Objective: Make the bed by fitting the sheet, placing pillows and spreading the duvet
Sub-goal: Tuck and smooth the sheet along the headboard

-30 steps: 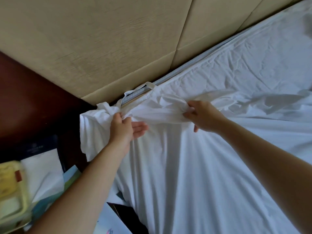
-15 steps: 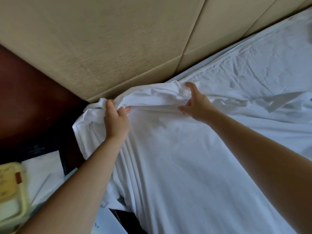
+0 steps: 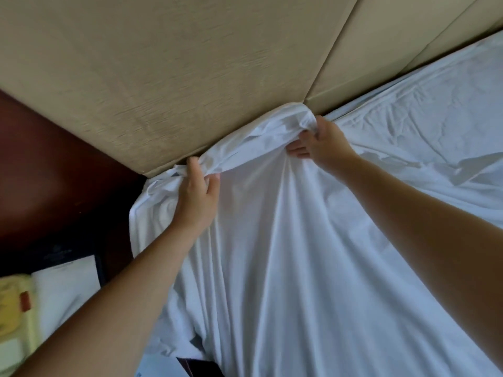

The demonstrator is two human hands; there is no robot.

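A white sheet (image 3: 313, 254) covers the mattress and hangs over its near corner. Its bunched edge lies against the foot of the beige padded headboard (image 3: 190, 77). My left hand (image 3: 197, 194) grips the bunched edge at the mattress corner, thumb on top. My right hand (image 3: 321, 142) grips the same bunched roll farther right, where it meets the headboard. The mattress corner is hidden under the cloth. No pillows or duvet are in view.
A dark wooden panel (image 3: 54, 172) stands left of the headboard. Below it sit white papers (image 3: 65, 289) and a yellow object (image 3: 13, 308) on a bedside surface. Wrinkled sheet (image 3: 422, 118) stretches away to the right along the headboard.
Both hands have pulled the bunched sheet edge up to the headboard. The grey mattress piping and its strap, seen a second ago, are now covered.
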